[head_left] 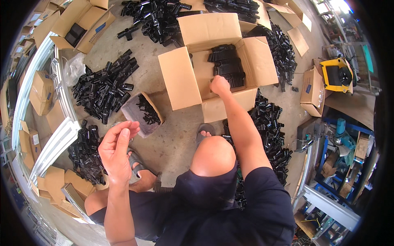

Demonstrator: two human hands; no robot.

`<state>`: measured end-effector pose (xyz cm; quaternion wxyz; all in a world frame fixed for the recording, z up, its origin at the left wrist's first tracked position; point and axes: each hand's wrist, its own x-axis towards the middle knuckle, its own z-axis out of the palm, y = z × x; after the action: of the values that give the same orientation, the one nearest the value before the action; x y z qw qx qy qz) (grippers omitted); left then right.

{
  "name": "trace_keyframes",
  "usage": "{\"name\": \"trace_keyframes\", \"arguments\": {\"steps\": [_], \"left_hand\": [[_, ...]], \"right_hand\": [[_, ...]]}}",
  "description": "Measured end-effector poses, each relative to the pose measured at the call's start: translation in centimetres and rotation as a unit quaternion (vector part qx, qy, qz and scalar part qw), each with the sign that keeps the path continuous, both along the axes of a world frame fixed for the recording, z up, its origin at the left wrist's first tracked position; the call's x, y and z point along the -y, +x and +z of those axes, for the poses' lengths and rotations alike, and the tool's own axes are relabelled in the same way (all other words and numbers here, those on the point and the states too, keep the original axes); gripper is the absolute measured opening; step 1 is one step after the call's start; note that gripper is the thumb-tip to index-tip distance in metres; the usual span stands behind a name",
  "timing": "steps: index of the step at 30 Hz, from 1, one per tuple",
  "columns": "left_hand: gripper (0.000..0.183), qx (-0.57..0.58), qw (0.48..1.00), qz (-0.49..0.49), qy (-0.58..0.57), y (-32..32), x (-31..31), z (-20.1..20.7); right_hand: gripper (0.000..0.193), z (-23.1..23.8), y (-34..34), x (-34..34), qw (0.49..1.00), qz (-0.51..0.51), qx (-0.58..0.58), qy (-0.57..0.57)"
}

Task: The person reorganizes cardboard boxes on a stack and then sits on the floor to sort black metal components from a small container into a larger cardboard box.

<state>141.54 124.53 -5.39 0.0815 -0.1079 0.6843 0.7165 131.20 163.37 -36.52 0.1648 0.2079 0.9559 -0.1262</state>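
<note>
My right hand (220,85) reaches into an open cardboard box (179,78), its fingers closed at the near end of the packed parts. What it grips, if anything, is hidden under the hand. Stacked in rows along the box's right side are black tubular fittings (228,67). My left hand (117,149) is raised at the left, fingers stretched and thumb apart, with nothing visible in it. Just beyond it, a small open carton (135,110) on the floor holds small black pieces (148,110).
Loose black fittings lie in heaps at the left (102,88), at the far side (158,20) and along my right (271,135). White metal rails (53,147) and more cartons stand at the left. A yellow-framed device (337,75) and a blue rack (324,147) are at the right.
</note>
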Motion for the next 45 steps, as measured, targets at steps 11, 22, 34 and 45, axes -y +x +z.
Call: {"name": "trace_keyframes", "arguments": {"steps": [11, 22, 34, 45], "left_hand": [[0.040, -0.031, 0.992, -0.121, 0.012, 0.3, -4.1, -0.4], [0.035, 0.128, 0.962, -0.073, 0.228, -0.3, -3.7, 0.2], [0.033, 0.237, 0.951, -0.011, 0.199, -0.2, -1.5, -3.6], [0.054, 0.236, 0.951, 0.013, 0.199, -1.7, -2.2, -4.7]], "right_hand": [[0.021, 21.1, 4.5, 4.0, 0.858, -0.006, -0.095, -0.505], [0.031, 31.4, -1.2, 6.5, 0.842, 0.125, -0.157, -0.500], [0.029, 1.3, -10.9, 1.1, 0.940, -0.147, -0.123, -0.282], [0.033, -2.7, -14.3, 4.1, 0.961, -0.169, -0.077, -0.206]]}}
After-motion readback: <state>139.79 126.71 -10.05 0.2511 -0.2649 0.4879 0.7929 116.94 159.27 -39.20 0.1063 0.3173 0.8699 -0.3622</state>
